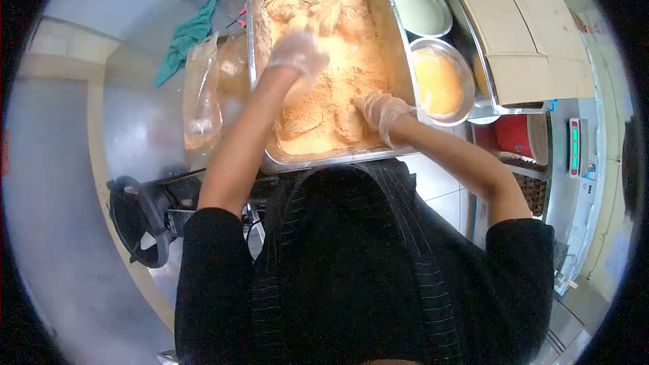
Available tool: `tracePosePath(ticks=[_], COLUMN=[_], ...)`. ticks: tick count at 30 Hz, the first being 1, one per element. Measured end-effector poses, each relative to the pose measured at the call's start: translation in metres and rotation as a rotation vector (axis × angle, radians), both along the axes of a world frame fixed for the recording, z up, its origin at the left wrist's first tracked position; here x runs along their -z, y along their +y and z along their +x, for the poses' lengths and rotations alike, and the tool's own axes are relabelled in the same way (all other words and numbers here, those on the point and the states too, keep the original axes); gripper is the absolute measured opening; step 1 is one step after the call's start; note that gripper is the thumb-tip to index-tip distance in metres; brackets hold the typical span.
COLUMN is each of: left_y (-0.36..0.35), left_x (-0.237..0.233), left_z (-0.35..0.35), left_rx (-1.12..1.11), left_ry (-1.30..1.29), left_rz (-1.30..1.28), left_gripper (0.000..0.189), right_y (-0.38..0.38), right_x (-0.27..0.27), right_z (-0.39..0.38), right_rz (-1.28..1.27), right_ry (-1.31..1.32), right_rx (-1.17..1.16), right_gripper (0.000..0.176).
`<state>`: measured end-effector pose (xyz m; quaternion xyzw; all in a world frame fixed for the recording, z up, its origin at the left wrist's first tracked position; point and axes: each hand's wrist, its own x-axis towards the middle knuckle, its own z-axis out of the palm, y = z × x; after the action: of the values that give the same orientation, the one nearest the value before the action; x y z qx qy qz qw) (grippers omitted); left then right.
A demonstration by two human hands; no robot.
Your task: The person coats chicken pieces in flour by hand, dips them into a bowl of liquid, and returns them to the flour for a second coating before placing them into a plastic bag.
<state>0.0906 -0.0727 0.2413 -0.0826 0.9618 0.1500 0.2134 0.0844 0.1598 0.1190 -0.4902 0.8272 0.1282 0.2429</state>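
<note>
A deep metal tray (410, 88) holds pale orange flour (345, 61). Several flour-coated chicken pieces (287, 1) are heaped at its far end. Over the tray's left half is my left hand (297, 53), in a clear plastic glove, just short of the heap and smeared by motion. My right hand (384, 112), gloved too, reaches in from the right side. Its bent fingers press together in the flour, against a coated chicken piece (348, 124). Another coated piece (301, 122) lies near the front left of the tray, partly buried.
To the tray's right stand a bowl of orange liquid (438, 84) and a bowl of pale liquid (416, 7). Flattened cardboard (510, 27) lies beyond them. On the left are a plastic bag (203, 98), a green cloth (188, 40) and red-handled scissors (238, 20).
</note>
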Motion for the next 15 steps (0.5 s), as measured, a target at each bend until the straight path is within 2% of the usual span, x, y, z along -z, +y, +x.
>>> tracePosePath(ticks=[1, 2, 3, 4, 5, 7, 8, 9, 10, 12, 13, 14, 15], left_y=[-0.002, 0.000, 0.011, 0.021, 0.026, 0.032, 0.035, 0.035, 0.031, 0.023, 0.020, 0.017, 0.014], left_x=[0.029, 0.052, 0.046, 0.039, 0.052, 0.089, 0.081, 0.083, 0.085, 0.079, 0.065, 0.054, 0.049], left_z=[0.019, 0.042, 0.059, 0.073, 0.085, 0.105, 0.108, 0.109, 0.104, 0.089, 0.081, 0.076, 0.074], left_rx=[-0.043, -0.085, 0.127, 0.338, 0.344, 0.216, 0.201, 0.192, 0.152, 0.115, 0.105, 0.091, 0.085], left_ry=[-0.083, -0.172, -0.323, -0.470, -0.475, -0.199, -0.119, -0.125, -0.199, -0.269, -0.365, -0.463, -0.467], left_rz=[0.078, 0.158, 0.017, -0.123, -0.123, -0.212, -0.177, -0.172, -0.147, -0.128, -0.017, 0.097, 0.101], left_gripper=[0.056, 0.056, 0.053, 0.049, 0.049, 0.049, 0.036, 0.036, 0.039, 0.043, 0.043, 0.043, 0.043], right_y=[-0.005, -0.002, -0.003, -0.005, -0.007, -0.026, -0.025, -0.023, -0.024, -0.026, -0.029, -0.034, -0.042], right_x=[-0.010, -0.004, -0.005, -0.012, -0.019, -0.051, -0.058, -0.060, -0.057, -0.051, -0.051, -0.048, -0.047], right_z=[0.006, 0.001, -0.005, -0.013, -0.024, -0.053, -0.072, -0.083, -0.083, -0.082, -0.077, -0.067, -0.053], right_rz=[0.054, 0.081, 0.079, -0.168, -0.413, -0.324, -0.562, -0.772, -0.769, -0.525, -0.526, -0.431, -0.333], right_ry=[0.105, 0.182, 0.176, 0.107, 0.036, 0.176, -0.318, -0.828, -0.833, -0.503, -0.505, -0.388, -0.273], right_rx=[0.064, -0.058, -0.047, 0.079, 0.204, 0.112, 0.447, 0.776, 0.772, 0.297, 0.296, 0.250, 0.201], right_gripper=[0.017, 0.017, 0.017, 0.018, 0.020, 0.027, 0.030, 0.033, 0.033, 0.035, 0.035, 0.035, 0.034])
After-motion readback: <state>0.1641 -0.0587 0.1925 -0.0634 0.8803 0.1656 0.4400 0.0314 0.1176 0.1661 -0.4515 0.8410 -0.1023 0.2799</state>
